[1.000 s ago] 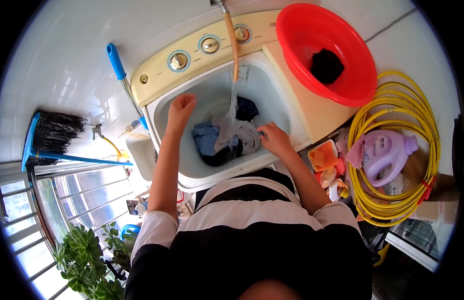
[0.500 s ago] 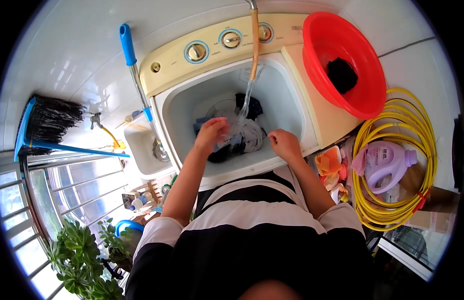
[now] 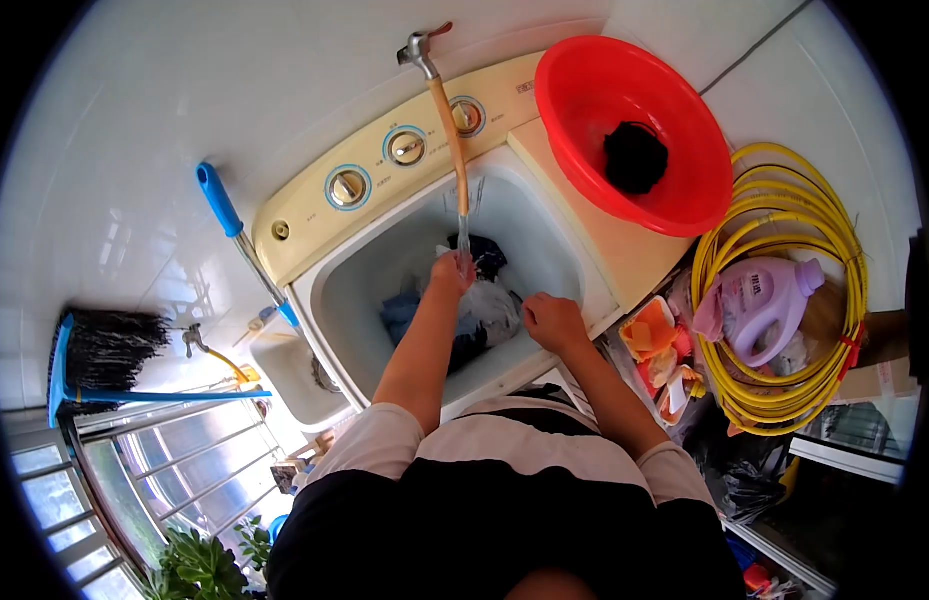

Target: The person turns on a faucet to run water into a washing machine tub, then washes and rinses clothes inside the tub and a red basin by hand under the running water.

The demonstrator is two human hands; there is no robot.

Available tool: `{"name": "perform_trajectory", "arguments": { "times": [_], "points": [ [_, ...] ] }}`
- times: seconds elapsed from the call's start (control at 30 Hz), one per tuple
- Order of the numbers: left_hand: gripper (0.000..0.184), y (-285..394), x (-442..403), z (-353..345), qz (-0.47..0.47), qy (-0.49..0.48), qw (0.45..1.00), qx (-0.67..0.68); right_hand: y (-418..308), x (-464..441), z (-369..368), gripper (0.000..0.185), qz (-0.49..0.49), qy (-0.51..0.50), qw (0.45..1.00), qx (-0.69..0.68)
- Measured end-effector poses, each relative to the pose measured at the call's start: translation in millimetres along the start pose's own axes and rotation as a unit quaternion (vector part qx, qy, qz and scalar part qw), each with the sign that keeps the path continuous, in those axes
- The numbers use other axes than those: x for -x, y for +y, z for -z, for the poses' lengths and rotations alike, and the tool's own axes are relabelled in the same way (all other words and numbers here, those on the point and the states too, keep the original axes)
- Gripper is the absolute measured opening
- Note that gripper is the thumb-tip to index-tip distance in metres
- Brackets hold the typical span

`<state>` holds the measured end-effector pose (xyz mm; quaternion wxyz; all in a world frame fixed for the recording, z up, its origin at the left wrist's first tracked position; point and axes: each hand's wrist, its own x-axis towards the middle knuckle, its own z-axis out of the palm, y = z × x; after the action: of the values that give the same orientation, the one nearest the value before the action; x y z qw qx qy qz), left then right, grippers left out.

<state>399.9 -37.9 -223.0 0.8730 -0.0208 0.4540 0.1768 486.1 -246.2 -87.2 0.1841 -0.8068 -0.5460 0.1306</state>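
Note:
Wet clothes (image 3: 494,312) in grey, light blue and black lie at the bottom of the washing machine tub (image 3: 356,300). Water runs from an orange hose (image 3: 452,140) fixed to a metal tap (image 3: 418,52). My left hand (image 3: 453,272) is under the stream, just below the hose end and over the clothes; water and blur hide how its fingers stand. My right hand (image 3: 554,322) is closed near the tub's front right edge, beside the clothes, and whether anything is in it cannot be made out.
A red basin (image 3: 684,160) with a black cloth (image 3: 635,158) sits on the machine's right side. Right of it hang a coiled yellow hose (image 3: 852,260) and a purple bottle (image 3: 759,300). At left are a mop handle (image 3: 219,200), a small sink (image 3: 284,375) and a broom (image 3: 112,350).
My left hand has moved right and forward into the running water. My right hand stays near the tub's front right edge. The view has shifted, bringing the tap into sight.

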Motion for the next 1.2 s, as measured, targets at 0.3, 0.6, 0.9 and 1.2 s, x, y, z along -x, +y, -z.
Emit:
{"name": "perform_trajectory", "arguments": {
  "times": [0.3,0.6,0.9,1.2],
  "points": [
    [0.017,58,122,-68,-0.563,0.104,0.439,-0.692,9,1,-10,0.008,0.016,0.009,1.000,0.019],
    [0.024,131,129,-155,-0.575,0.216,0.025,-0.789,4,-2,-4,0.009,-0.015,-0.030,0.999,0.026],
    [0.040,127,132,-173,-0.449,0.241,0.266,-0.818,3,-3,-3,0.008,-0.034,-0.032,0.998,0.034],
    [0.021,72,102,33,-0.138,-0.167,0.560,-0.800,2,-1,-2,0.006,-0.032,-0.034,0.999,-0.005]
  ]
}}
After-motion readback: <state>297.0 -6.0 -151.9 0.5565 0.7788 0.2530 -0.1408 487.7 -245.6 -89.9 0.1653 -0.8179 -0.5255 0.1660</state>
